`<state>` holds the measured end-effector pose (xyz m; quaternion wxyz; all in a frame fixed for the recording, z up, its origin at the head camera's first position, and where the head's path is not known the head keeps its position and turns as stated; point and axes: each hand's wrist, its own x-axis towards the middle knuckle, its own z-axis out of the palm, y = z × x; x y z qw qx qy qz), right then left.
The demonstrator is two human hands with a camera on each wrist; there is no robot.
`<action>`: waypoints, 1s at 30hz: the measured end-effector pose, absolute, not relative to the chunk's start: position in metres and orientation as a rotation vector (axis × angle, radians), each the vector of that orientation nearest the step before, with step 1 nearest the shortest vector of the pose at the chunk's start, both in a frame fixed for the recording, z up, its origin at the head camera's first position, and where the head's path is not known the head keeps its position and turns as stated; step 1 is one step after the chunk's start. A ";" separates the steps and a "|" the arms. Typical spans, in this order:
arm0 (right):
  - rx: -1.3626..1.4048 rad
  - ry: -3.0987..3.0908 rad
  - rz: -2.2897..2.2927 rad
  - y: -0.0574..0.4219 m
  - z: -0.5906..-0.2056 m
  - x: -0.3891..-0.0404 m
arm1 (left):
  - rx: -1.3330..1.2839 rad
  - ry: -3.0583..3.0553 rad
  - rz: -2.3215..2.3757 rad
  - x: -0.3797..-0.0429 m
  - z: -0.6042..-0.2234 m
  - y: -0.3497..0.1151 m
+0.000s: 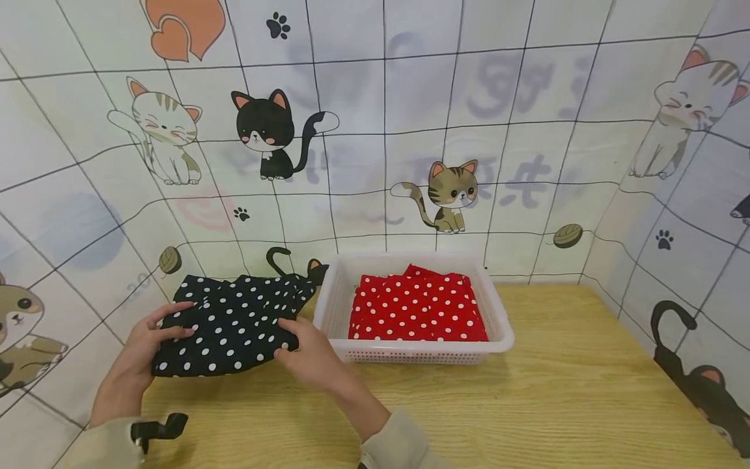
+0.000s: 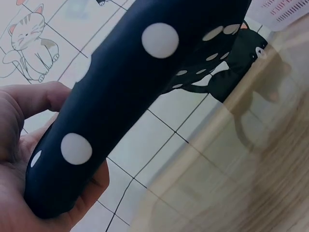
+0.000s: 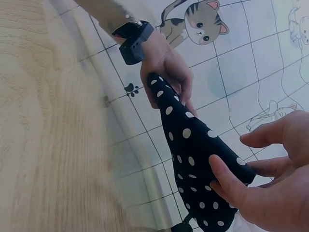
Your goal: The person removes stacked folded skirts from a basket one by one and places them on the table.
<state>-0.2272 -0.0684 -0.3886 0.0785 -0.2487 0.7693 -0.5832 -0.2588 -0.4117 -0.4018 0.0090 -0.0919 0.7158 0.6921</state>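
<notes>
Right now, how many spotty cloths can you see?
2. The black spotty cloth is held by the left hand and right hand; the red spotty cloth lies in the white basket. More might hide beneath its folds.

Folded black white-dotted cloth [image 1: 234, 322], raised beside basket [image 1: 499, 329].

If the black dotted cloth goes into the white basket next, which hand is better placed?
Probably the right hand: it holds the black dotted cloth at the side nearer the white basket, while the left hand grips the farther side.
</notes>
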 end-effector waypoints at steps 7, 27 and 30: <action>-0.679 2.320 -1.657 -0.073 -0.394 -0.223 | -0.288 2.331 2.012 -0.261 -0.414 -0.418; -0.527 2.323 -1.441 -0.076 -0.416 -0.224 | -0.324 2.728 1.264 -0.268 -0.429 -0.416; -0.452 2.229 -1.469 -0.074 -0.420 -0.223 | -0.341 2.762 1.184 -0.267 -0.431 -0.414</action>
